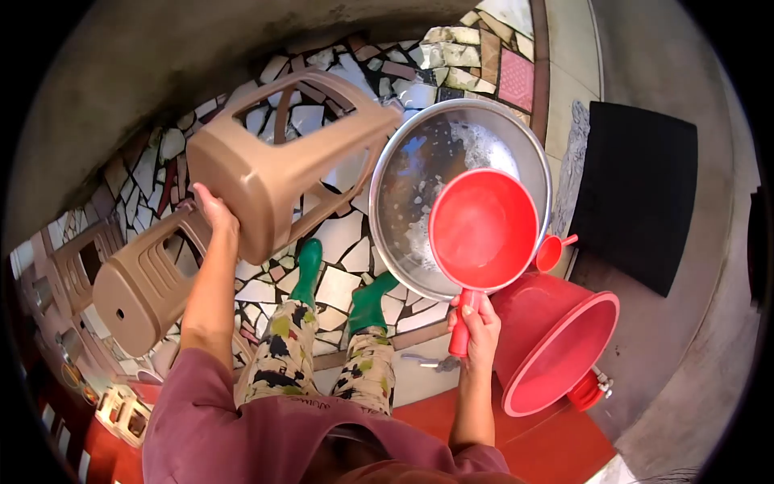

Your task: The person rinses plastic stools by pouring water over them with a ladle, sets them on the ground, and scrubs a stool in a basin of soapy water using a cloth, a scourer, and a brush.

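A brown plastic stool (234,173) lies tipped on its side in the air, its legs pointing toward a wide metal basin (387,258). My left hand (216,211) is pressed to the edge of its seat and holds it; part of the fingers is hidden behind the stool. My right hand (477,327) is closed round the handle of a red dipper (484,230). The dipper hangs over the near right part of the basin, and its bowl looks empty. Soapy water with white foam shows in the basin.
More brown stools (145,294) stand at the left. To the right are a large red tub (560,347) tilted on its side, a small red scoop (549,252) and a black panel (637,194). Broken-tile paving (334,286) lies underfoot; a wall (121,89) runs along the far left.
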Action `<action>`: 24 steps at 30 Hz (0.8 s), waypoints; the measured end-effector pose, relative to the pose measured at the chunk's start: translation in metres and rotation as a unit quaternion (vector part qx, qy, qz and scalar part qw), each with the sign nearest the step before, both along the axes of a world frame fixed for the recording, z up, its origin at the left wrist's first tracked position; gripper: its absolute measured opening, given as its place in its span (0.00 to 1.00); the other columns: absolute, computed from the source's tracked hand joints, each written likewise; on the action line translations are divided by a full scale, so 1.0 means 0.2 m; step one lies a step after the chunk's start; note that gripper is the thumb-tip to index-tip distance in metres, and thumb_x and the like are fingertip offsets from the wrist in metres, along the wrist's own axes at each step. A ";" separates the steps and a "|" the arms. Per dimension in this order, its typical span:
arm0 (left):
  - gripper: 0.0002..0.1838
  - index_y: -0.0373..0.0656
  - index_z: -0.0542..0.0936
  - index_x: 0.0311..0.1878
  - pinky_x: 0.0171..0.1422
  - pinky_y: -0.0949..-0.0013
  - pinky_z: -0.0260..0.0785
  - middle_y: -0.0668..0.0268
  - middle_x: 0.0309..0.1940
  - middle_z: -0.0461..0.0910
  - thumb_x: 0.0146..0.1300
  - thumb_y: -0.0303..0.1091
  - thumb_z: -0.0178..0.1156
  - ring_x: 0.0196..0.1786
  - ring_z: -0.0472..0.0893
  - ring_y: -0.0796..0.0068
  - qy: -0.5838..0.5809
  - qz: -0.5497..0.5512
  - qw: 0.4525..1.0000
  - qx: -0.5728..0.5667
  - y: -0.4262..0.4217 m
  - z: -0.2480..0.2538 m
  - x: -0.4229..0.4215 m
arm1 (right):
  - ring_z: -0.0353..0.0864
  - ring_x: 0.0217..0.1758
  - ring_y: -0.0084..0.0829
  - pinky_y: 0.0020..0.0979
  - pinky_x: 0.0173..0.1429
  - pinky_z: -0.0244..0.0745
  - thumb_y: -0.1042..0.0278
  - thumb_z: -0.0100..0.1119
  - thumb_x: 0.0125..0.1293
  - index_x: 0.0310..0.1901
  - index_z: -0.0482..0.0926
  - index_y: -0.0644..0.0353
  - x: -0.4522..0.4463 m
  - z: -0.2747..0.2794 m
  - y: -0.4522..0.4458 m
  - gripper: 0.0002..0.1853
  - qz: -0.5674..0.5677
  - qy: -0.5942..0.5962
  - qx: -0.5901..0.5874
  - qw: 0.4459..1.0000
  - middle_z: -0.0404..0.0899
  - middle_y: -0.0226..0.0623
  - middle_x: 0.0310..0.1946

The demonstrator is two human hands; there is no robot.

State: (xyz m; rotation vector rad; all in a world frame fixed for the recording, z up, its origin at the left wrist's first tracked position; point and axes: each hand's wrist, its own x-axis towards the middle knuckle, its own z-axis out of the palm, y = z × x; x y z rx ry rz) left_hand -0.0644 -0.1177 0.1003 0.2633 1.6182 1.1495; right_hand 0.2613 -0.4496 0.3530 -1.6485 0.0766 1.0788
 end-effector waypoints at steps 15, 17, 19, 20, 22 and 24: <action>0.42 0.37 0.73 0.64 0.60 0.69 0.67 0.60 0.56 0.77 0.64 0.69 0.51 0.54 0.77 0.69 0.003 -0.099 0.979 -0.179 -0.34 -0.37 -0.56 | 0.77 0.33 0.18 0.22 0.38 0.76 0.79 0.62 0.62 0.69 0.66 0.63 -0.47 -0.32 0.46 0.31 0.306 -0.109 -0.068 0.943 0.79 0.30 0.39; 0.43 0.38 0.74 0.64 0.58 0.70 0.68 0.62 0.53 0.79 0.62 0.70 0.53 0.51 0.78 0.70 0.011 -0.102 0.982 -0.159 -0.29 -0.42 -0.56 | 0.77 0.33 0.18 0.22 0.37 0.76 0.79 0.63 0.62 0.68 0.67 0.64 -0.52 -0.37 0.50 0.31 0.327 -0.114 -0.069 0.935 0.79 0.30 0.39; 0.43 0.39 0.74 0.63 0.58 0.70 0.68 0.62 0.53 0.79 0.62 0.71 0.53 0.51 0.78 0.71 0.006 -0.130 0.981 -0.141 -0.25 -0.48 -0.62 | 0.77 0.33 0.18 0.22 0.37 0.76 0.79 0.63 0.62 0.68 0.67 0.65 -0.54 -0.39 0.54 0.31 0.316 -0.094 -0.069 0.942 0.79 0.31 0.39; 0.43 0.39 0.75 0.63 0.58 0.70 0.69 0.62 0.52 0.79 0.62 0.71 0.53 0.51 0.78 0.71 0.000 -0.160 0.979 -0.126 -0.23 -0.51 -0.67 | 0.77 0.32 0.18 0.22 0.36 0.76 0.78 0.63 0.62 0.67 0.68 0.65 -0.56 -0.38 0.54 0.31 0.286 -0.075 -0.082 0.952 0.80 0.31 0.38; 0.43 0.39 0.75 0.63 0.57 0.70 0.69 0.62 0.52 0.79 0.62 0.71 0.53 0.50 0.78 0.71 -0.066 -0.139 0.977 -0.148 -0.17 -0.55 -0.72 | 0.77 0.32 0.18 0.22 0.36 0.75 0.78 0.64 0.62 0.67 0.68 0.65 -0.57 -0.37 0.51 0.30 0.256 -0.054 -0.097 0.960 0.80 0.31 0.38; 0.42 0.39 0.75 0.63 0.57 0.70 0.69 0.62 0.52 0.79 0.62 0.70 0.53 0.50 0.78 0.72 -0.137 -0.117 0.967 -0.180 -0.17 -0.48 -0.69 | 0.77 0.42 0.19 0.22 0.47 0.74 0.77 0.65 0.61 0.68 0.66 0.66 -0.51 -0.35 0.38 0.33 0.249 -0.099 -0.166 0.949 0.81 0.34 0.47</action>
